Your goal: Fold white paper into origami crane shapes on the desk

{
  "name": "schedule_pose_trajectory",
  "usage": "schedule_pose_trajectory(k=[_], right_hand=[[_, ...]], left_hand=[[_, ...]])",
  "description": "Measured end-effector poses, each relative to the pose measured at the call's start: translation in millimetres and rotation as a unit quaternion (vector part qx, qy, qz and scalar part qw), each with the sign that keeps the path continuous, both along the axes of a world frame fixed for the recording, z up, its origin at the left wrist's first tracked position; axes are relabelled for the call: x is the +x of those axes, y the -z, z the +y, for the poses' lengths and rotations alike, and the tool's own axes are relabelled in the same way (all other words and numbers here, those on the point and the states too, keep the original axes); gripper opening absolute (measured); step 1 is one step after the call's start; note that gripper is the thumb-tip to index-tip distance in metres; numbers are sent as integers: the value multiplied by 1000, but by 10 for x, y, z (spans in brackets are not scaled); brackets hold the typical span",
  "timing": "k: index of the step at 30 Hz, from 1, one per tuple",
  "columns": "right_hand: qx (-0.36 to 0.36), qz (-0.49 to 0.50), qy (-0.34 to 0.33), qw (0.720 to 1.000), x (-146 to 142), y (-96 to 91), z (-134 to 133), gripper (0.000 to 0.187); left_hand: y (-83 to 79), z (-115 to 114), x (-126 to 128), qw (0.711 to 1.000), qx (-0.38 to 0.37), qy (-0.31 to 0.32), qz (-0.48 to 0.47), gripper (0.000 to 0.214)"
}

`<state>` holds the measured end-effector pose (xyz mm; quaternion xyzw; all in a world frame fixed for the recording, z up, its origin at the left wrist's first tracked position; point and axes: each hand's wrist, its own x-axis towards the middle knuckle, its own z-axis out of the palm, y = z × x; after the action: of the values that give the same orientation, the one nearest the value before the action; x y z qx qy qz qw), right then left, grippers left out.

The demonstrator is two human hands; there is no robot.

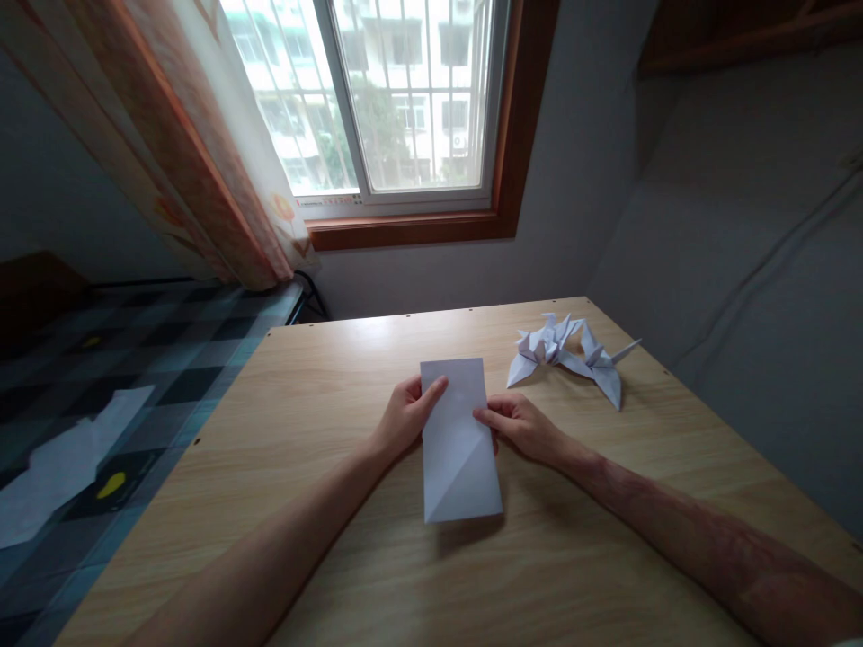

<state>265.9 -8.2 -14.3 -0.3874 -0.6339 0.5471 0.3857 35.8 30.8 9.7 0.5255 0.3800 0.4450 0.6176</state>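
A white sheet of paper (460,440), folded into a tall rectangle with a diagonal crease, lies on the wooden table (324,503). My left hand (404,415) grips its left edge, thumb on top near the upper corner. My right hand (518,424) pinches the right edge at mid-height, fingers curled. The near end of the paper is lifted slightly and casts a shadow.
Folded white paper cranes (570,355) sit on the table to the far right of the sheet. A bed with a checked cover (135,359) and loose white paper (60,463) lies to the left. A window (397,99) and curtain (202,144) are behind.
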Motion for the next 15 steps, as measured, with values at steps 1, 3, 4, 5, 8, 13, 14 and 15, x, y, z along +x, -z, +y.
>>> schedule_pose_trajectory(k=[1,3,4,5,8,13,14,15], right_hand=[[-6,6,1,1000,2,-2,3,53],[-11,19,18,1000,-1,-2,14,58],[-9,21,32,999,-4,0,21,59],[-5,22,46,999,-8,5,27,61],[1,18,74,997,-10,25,39,64],[-5,26,77,997,-4,43,33,66],[-6,33,82,996,-6,42,33,65],[-7,41,89,995,-8,41,34,64]], left_hand=[[6,0,1,1000,-3,9,0,51],[18,-7,6,999,-3,38,5,51],[21,-13,10,999,1,53,10,51],[23,-20,14,998,7,66,15,51],[12,-41,24,996,25,84,27,48],[-19,-50,8,994,35,93,40,48],[-20,-48,1,994,36,99,42,48],[-19,-45,-5,993,38,105,45,47]])
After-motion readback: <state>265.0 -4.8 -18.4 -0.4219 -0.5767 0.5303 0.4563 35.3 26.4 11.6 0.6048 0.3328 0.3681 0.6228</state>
